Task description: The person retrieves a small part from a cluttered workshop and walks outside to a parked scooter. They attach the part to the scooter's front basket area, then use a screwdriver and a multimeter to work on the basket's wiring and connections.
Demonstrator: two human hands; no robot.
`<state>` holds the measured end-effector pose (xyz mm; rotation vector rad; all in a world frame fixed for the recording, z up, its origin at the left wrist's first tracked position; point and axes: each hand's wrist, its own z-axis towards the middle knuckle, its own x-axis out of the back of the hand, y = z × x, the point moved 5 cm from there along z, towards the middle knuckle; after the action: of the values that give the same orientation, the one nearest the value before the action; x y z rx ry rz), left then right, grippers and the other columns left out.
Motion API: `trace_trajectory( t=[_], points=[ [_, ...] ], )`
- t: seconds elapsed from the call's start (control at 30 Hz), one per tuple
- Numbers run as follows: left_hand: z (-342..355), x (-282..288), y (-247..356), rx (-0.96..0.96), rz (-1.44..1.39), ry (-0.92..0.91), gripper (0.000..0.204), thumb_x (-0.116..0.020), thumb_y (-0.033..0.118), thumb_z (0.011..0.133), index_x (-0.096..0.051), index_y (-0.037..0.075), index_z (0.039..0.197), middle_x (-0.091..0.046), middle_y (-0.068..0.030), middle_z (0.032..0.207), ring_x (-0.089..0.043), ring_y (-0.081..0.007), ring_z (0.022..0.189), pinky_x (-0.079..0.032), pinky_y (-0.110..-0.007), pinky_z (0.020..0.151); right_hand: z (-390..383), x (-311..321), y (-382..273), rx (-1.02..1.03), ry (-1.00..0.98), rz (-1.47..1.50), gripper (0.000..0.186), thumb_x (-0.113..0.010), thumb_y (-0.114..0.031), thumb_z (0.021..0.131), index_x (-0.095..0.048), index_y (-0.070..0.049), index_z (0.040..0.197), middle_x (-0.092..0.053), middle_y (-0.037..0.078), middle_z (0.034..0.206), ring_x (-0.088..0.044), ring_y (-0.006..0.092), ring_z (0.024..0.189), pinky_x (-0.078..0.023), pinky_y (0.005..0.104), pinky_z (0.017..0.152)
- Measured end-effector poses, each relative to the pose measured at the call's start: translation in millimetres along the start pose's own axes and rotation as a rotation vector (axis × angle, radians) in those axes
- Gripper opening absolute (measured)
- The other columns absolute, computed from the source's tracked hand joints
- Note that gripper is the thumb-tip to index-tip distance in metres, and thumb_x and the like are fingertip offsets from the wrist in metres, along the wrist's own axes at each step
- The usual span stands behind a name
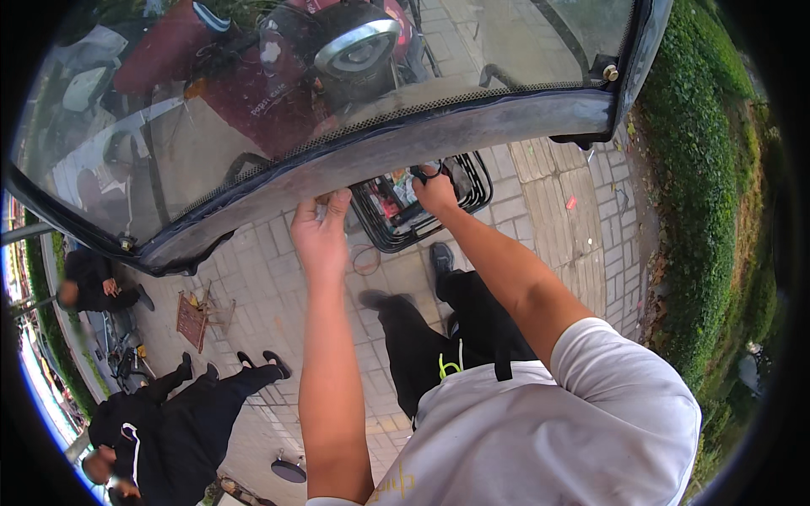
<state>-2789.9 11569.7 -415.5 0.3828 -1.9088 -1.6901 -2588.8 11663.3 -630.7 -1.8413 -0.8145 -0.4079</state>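
My left hand (322, 234) is raised, thumb and fingers pinching the lower edge of a grey fabric border (439, 142) below a large clear plastic windshield (472, 46). Its fingertips are partly hidden behind that border. To the right, my right hand (435, 194) is closed around a tool with black looped handles (427, 171), perhaps scissors; its far end cannot be made out. Directly below this hand stands a black wire basket (396, 246) with various small tools and packages in it. The windshield's edge covers the basket's far side.
Through the windshield a dark red scooter (261, 101) shows. A small folding stool (194, 320) stands left on the paving (270, 253). People in dark clothes (181, 430) are at lower left, another person (93, 282) farther left. A green hedge (692, 194) runs along the right.
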Motion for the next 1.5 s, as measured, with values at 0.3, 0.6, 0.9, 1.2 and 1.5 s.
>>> trace_trajectory(
  t=[0.3, 0.6, 0.9, 1.2, 1.5],
  points=[
    [10, 5, 8, -0.158, 0.250, -0.005, 0.035, -0.072, 0.030, 0.088, -0.067, 0.002, 0.108, -0.069, -0.0088, 0.102, -0.058, -0.0162, 0.094, -0.044, -0.030, 0.088, 25, -34, 25, 0.082, 0.105, 0.082, 0.034, -0.059, -0.027, 0.083, -0.062, 0.001, 0.101, -0.066, 0.026, 0.087, -0.063, 0.0449, 0.086, -0.049, 0.0516, 0.076],
    [21, 13, 15, -0.274, 0.347, -0.054, 0.038, -0.068, 0.035, 0.090, -0.066, 0.001, 0.108, -0.069, -0.0116, 0.103, -0.061, -0.0230, 0.094, -0.044, -0.032, 0.088, 31, -45, 31, 0.163, 0.124, 0.125, 0.046, -0.059, -0.027, 0.083, -0.061, 0.000, 0.120, -0.067, 0.027, 0.097, -0.063, 0.0426, 0.094, -0.050, 0.0473, 0.082],
    [28, 18, 16, -0.426, 0.455, -0.042, 0.035, -0.065, 0.033, 0.091, -0.065, -0.001, 0.101, -0.067, -0.0123, 0.090, -0.060, -0.0295, 0.086, -0.045, -0.036, 0.084, 29, -44, 34, 0.101, 0.120, 0.141, 0.048, -0.059, -0.028, 0.083, -0.060, -0.001, 0.123, -0.067, 0.026, 0.099, -0.063, 0.0415, 0.097, -0.049, 0.0447, 0.085],
    [30, 18, 15, -0.483, 0.557, -0.062, 0.028, -0.064, 0.027, 0.091, -0.065, -0.001, 0.092, -0.065, -0.0106, 0.079, -0.060, -0.0282, 0.078, -0.046, -0.036, 0.075, 25, -39, 28, 0.081, 0.117, 0.118, 0.047, -0.060, -0.027, 0.082, -0.061, -0.001, 0.122, -0.067, 0.027, 0.097, -0.064, 0.0416, 0.096, -0.050, 0.0444, 0.084],
    [30, 18, 19, -0.454, 0.591, -0.123, 0.023, -0.064, 0.021, 0.089, -0.066, -0.001, 0.095, -0.067, -0.0137, 0.088, -0.061, -0.0315, 0.086, -0.045, -0.038, 0.082, 32, -45, 37, -0.030, 0.045, 0.287, 0.042, -0.062, -0.023, 0.084, -0.061, 0.001, 0.118, -0.069, 0.023, 0.090, -0.067, 0.0348, 0.075, -0.052, 0.0409, 0.065]
  ],
)
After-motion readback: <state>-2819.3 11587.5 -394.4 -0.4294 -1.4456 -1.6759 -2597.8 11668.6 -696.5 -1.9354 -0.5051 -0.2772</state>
